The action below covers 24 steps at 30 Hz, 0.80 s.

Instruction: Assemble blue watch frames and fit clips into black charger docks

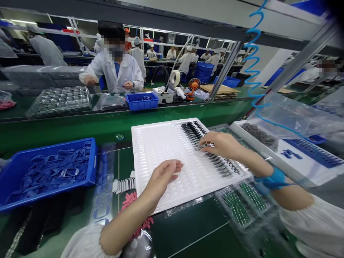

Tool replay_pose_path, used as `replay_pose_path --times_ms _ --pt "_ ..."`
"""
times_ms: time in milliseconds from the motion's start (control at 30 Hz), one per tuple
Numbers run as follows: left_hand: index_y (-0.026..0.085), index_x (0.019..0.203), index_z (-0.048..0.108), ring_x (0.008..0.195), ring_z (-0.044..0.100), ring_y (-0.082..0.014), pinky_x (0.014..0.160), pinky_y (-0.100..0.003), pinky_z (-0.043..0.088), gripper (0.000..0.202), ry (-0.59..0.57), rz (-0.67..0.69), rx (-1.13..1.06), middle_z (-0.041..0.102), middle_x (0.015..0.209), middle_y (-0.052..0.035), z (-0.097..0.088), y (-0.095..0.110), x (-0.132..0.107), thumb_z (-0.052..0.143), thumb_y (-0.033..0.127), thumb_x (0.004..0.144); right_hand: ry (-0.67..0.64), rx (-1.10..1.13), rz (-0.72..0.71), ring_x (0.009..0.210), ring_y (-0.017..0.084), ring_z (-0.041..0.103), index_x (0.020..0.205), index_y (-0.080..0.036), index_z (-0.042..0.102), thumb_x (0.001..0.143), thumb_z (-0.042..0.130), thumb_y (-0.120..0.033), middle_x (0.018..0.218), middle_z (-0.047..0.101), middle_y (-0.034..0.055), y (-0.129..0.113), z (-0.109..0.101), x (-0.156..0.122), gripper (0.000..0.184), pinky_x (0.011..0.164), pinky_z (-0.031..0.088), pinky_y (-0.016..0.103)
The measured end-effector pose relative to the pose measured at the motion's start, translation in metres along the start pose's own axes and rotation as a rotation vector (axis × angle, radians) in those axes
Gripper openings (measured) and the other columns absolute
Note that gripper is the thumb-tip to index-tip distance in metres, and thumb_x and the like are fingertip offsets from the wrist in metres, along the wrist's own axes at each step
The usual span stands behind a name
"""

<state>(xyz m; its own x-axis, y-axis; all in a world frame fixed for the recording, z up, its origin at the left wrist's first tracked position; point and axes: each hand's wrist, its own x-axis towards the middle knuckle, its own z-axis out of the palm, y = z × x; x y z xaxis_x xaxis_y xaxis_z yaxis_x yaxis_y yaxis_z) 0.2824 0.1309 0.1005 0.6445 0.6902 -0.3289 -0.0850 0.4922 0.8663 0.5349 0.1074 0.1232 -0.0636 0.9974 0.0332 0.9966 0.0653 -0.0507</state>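
Observation:
A white slotted plastic tray [153, 143] lies in front of me on the green bench. Along its right side stand rows of thin dark parts with clear, shiny ends [192, 132]. My right hand [224, 145] is over these rows, its fingers pinched on a small electronic part [207, 144] with brassy and dark spots; its exact kind is too small to tell. Above the bare left-middle slots hovers my left hand [166, 172], palm turned inward, fingers loosely bent and holding nothing. A blue band circles my right wrist.
A blue bin [92, 161] of blue plastic frames stands left. Pink pieces [130, 199] and white-and-black strips [123, 185] lie beside the tray. Green circuit boards [236, 208] sit right, near a white box [292, 168]. A blue coiled hose [252, 61] hangs right. A co-worker [115, 71] sits opposite.

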Motion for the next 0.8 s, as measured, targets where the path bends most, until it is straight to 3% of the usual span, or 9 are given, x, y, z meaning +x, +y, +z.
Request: replay_pose_path --times_ms 100,200,267,333,400,500,633,800 --pt "0.016 0.096 0.065 0.104 0.057 -0.0221 0.09 -0.032 0.039 0.043 -0.033 0.021 -0.007 0.065 0.109 -0.0106 0.014 -0.002 0.02 0.057 0.052 0.075 -0.154 0.334 -0.2 0.072 0.015 0.06 0.085 -0.022 0.068 0.076 0.064 -0.038 0.084 0.068 0.0004 -0.036 -0.022 -0.005 0.019 0.063 0.044 0.022" --pt "0.013 0.075 0.066 0.066 0.062 -0.0182 0.067 -0.03 0.045 0.058 -0.206 -0.064 0.043 0.067 0.066 -0.0068 0.028 -0.011 0.031 0.049 0.068 0.069 -0.318 0.55 -0.3 0.067 0.012 0.06 0.075 -0.022 0.068 0.082 0.059 -0.033 0.071 0.067 -0.0027 -0.074 -0.028 -0.015 0.015 0.066 0.045 0.021" --pt "0.013 0.068 0.063 0.042 0.05 -0.0122 0.049 -0.026 0.04 0.06 -0.274 -0.115 0.075 0.056 0.045 -0.0008 0.032 -0.017 0.034 0.05 0.072 0.064 -0.315 0.59 -0.256 0.066 0.011 0.06 0.071 -0.022 0.066 0.086 0.053 -0.029 0.064 0.066 -0.0037 -0.084 -0.022 -0.019 0.021 0.066 0.045 0.02" --pt "0.014 0.068 0.062 0.032 0.033 -0.0068 0.039 -0.022 0.03 0.061 -0.261 -0.148 0.069 0.045 0.036 0.0043 0.03 -0.021 0.035 0.048 0.073 0.065 -0.221 0.586 -0.21 0.071 0.012 0.061 0.078 -0.022 0.066 0.085 0.054 -0.032 0.072 0.068 -0.0019 -0.076 -0.013 -0.019 0.017 0.064 0.046 0.021" --pt "0.013 0.069 0.061 0.031 0.02 -0.0041 0.036 -0.02 0.022 0.064 -0.23 -0.212 -0.007 0.037 0.036 0.0075 0.026 -0.021 0.034 0.042 0.074 0.068 -0.059 0.45 -0.14 0.077 0.014 0.061 0.091 -0.022 0.064 0.083 0.057 -0.037 0.09 0.068 0.0015 -0.051 -0.003 -0.014 0.019 0.062 0.047 0.022" --pt "0.012 0.071 0.061 0.033 0.018 -0.0028 0.035 -0.017 0.017 0.061 -0.174 -0.317 -0.227 0.036 0.039 0.008 0.019 -0.018 0.033 0.043 0.07 0.072 0.092 0.117 0.018 0.09 0.019 0.061 0.095 -0.021 0.063 0.083 0.054 -0.032 0.102 0.066 0.005 -0.003 0.013 -0.001 0.019 0.068 0.049 0.028" --pt "0.009 0.073 0.061 0.036 0.025 -0.0017 0.035 -0.014 0.019 0.052 -0.11 -0.421 -0.498 0.044 0.047 0.0037 0.016 -0.014 0.031 0.046 0.058 0.08 0.044 -0.027 0.027 0.1 0.024 0.057 0.092 -0.02 0.065 0.078 0.057 -0.024 0.1 0.066 0.0065 0.029 0.033 0.011 0.016 0.075 0.048 0.034" --pt "0.01 0.074 0.058 0.037 0.029 -0.0014 0.035 -0.013 0.023 0.043 0.014 -0.434 -0.611 0.043 0.051 0.0041 0.018 -0.012 0.03 0.045 0.05 0.084 -0.018 -0.102 -0.009 0.095 0.024 0.058 0.089 -0.018 0.066 0.078 0.056 -0.019 0.093 0.067 0.0071 0.029 0.044 0.019 0.015 0.074 0.047 0.032"
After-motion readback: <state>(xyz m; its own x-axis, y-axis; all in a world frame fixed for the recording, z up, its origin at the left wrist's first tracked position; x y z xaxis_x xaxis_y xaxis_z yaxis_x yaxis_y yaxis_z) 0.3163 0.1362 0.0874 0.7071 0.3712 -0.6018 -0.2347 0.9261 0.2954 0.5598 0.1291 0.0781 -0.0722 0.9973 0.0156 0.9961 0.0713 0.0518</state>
